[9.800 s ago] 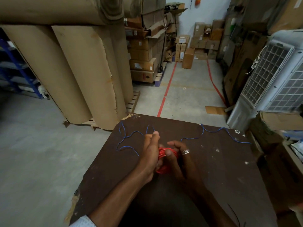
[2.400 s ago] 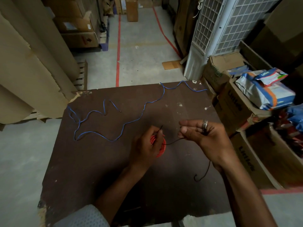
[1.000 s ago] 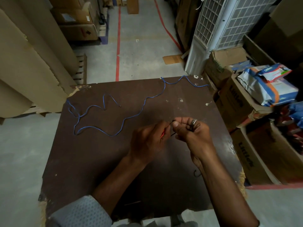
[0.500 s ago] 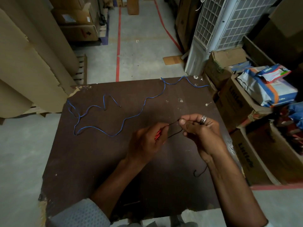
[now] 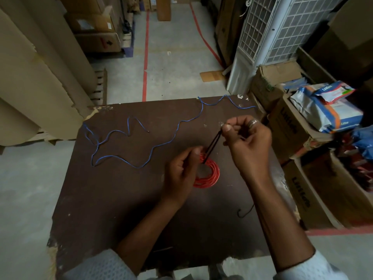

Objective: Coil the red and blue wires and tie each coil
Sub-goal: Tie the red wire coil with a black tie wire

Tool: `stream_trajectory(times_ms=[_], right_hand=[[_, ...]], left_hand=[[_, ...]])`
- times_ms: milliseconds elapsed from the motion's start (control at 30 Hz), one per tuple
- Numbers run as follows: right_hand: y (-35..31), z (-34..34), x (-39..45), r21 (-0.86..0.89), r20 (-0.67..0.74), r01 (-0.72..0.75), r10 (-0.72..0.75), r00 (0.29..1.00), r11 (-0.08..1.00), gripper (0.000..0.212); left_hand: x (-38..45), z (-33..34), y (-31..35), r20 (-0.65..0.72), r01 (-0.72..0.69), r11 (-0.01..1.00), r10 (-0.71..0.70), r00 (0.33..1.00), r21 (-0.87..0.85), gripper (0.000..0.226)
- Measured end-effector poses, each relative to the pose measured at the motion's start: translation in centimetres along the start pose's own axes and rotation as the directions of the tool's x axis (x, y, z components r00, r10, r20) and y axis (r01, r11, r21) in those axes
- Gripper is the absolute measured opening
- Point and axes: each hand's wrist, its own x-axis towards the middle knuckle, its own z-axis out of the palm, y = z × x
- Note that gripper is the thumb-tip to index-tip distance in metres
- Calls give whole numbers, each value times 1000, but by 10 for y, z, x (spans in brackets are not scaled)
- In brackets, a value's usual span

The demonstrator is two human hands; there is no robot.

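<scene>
One dark table (image 5: 113, 199), cartons (image 5: 298, 142) alongside.

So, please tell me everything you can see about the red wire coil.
The red wire coil is thin, glossy, plastic-looking wire wound into a flat round ring of several turns with an open middle. It sits above the dark brown table, near its centre-right. The left hand grips its left side, hiding that part. A thin black tie passes around its upper edge, both strands pulled up taut by the right hand. No knot shows.
</scene>
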Motion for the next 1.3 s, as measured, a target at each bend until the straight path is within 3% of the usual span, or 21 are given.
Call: stream_trajectory(times_ms=[133,300,433,600,700,767,867,967,1167,1300], right_hand=[[-5,11,18,-124,-2,72,-73,997,990,13],[21,33,39,15,9,-154,154,988,988,6],[39,48,39,48,11,-263,263,965,964,6],[50,61,26,99,134,-430,416,899,897,27],[35,53,31,123,118,-356,343,932,926,20],[16,48,24,91,143,-209,195,970,974,10],[-7,42,2,35,190,13,-19,982,999,15],[-13,36,-2,-57,164,137,-126,978,989,12],[4,26,19,-196,160,163,-132,978,967,10],[12,24,35,-58,84,34,-29,996,998,8]], left_hand=[[2,5,10,-14,65,987,-68,998,-145,25],[7,3,3,-125,87,985,-107,986,-152,23],[6,-2,-4,-178,37,996,-51,983,-81,24],[9,-8,-5,-113,-38,999,37,993,-6,25],[6,-13,-21,-65,14,1000,-13,998,19,23],[6,-15,-27,-74,47,998,-43,996,42,24],[8,-15,-20,-64,44,998,-41,997,44,21],[5,-12,-15,-27,31,996,-29,999,78,29],[-16,-6,-27,-26,27,997,-25,999,77,39],[-21,-4,-20,-18,-14,995,16,1000,98,37]])
